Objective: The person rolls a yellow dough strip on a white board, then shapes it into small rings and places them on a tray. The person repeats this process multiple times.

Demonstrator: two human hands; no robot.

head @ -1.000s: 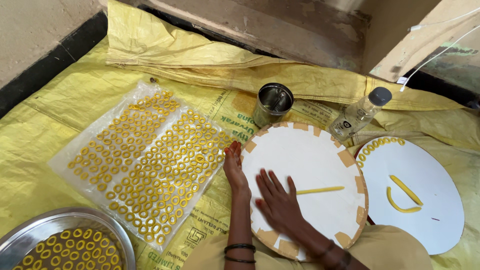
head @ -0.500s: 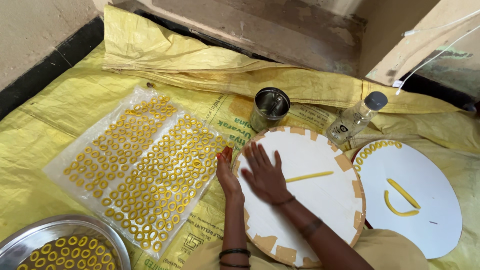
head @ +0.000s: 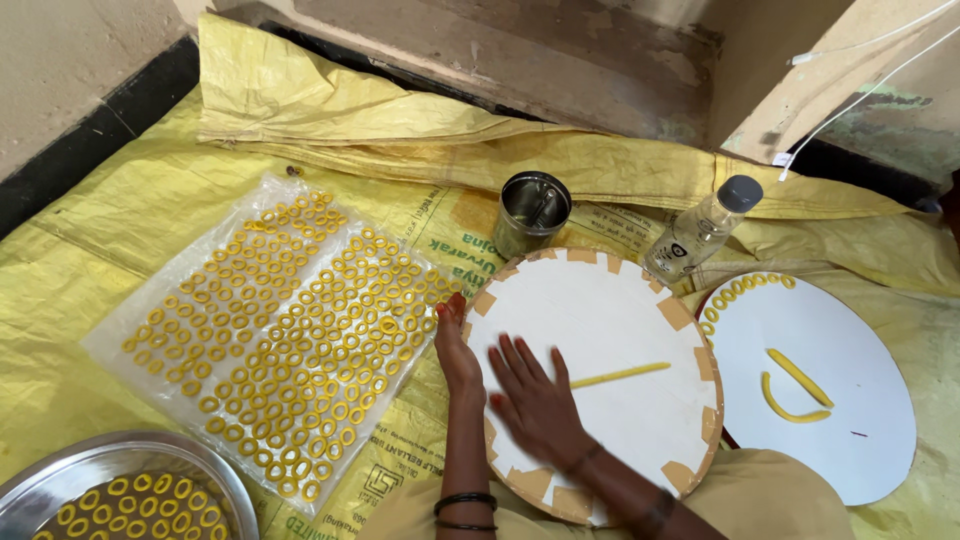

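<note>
Carefully now, since several things here could spoil easily. At the near left the steel plate (head: 215,478) holds a heap of small yellow dough rings; they look soft, and I judge that piled ones could stick together. Right of it, the clear plastic sheet (head: 120,345) lies crinkled on the yellow woven sack (head: 90,270) that covers the floor, with the rows of rings (head: 300,330) set close. My left hand (head: 455,345) rests at the left edge of the round white board (head: 590,320), just beside the sheet's nearest rings, fingers together and holding nothing; a careless slide left could squash those rings or drag the thin sheet. My right hand (head: 535,400) lies flat on the board, fingers spread, empty. The thin dough strand (head: 620,375) lies just right of it, apart from my fingers; it looks slender and may tear or flatten unevenly under a hard press. The board's rim carries tan tape patches and juts over my lap, so it might tip. Farther off stand a shiny steel tumbler (head: 532,212) and a tilted clear bottle (head: 700,232), which could topple. At the right, a second white disc (head: 840,440) bears two curved strips (head: 795,385).
</note>
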